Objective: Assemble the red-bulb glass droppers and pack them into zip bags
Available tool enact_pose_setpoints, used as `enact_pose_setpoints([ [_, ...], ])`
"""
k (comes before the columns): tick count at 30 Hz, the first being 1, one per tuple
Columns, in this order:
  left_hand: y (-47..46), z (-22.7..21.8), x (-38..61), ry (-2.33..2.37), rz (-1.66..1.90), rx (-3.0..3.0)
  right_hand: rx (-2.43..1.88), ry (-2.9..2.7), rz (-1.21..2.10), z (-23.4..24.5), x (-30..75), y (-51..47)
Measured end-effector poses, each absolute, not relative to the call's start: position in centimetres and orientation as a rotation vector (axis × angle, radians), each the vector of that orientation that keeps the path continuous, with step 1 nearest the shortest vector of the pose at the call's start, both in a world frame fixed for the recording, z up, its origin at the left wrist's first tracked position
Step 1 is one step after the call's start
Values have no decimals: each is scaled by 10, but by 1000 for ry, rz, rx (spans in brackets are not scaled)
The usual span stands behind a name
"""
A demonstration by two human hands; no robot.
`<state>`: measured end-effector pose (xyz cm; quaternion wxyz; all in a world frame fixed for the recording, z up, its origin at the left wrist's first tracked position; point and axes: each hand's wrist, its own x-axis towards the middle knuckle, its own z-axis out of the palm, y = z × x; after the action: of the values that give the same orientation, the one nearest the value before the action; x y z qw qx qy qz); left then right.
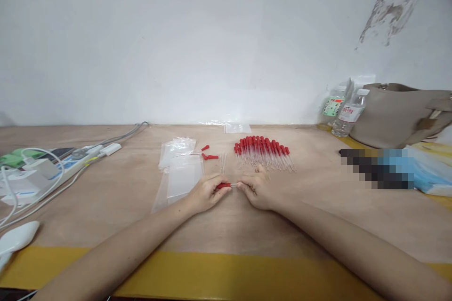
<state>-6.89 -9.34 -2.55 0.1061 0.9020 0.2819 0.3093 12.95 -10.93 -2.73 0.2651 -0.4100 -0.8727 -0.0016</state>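
My left hand (205, 193) pinches a red rubber bulb (223, 185) low over the table. My right hand (256, 189) pinches the thin glass tube (233, 185) that meets the bulb. Both hands are closed and nearly touch. Just beyond my right hand lies a row of several finished droppers with red bulbs (263, 151). A few loose red bulbs (208, 154) and bare glass tubes (223, 162) lie beyond my left hand. Clear plastic bags (180, 167) are stacked to its left.
A power strip with plugs and cables (52, 171) runs along the left. Two water bottles (344, 110) and a beige bag (399, 113) stand at the back right against the wall. A yellow strip (226, 275) edges the table's front. Another clear bag (237, 127) lies by the wall.
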Motion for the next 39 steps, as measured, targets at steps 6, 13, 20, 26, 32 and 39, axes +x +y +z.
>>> enact_pose_setpoints([
  [6,-81,-10,-75,856,858,2735,-1180,-2371,162,-12,125,-111],
  [13,-52,-12,-101,1214,985,2662,-1541,-2041,432,8,140,-79],
  [20,-36,-27,-115,1433,945,2685,-1965,-1768,96,-1,125,-20],
  [26,-33,-33,-121,1496,867,2675,-2077,-1730,31,-12,108,-4],
  [32,-27,-36,-123,1524,888,2655,-2124,-1744,13,-16,112,-5],
  [39,-29,-21,-117,1555,937,2711,-1962,-1925,-53,-13,101,-22],
])
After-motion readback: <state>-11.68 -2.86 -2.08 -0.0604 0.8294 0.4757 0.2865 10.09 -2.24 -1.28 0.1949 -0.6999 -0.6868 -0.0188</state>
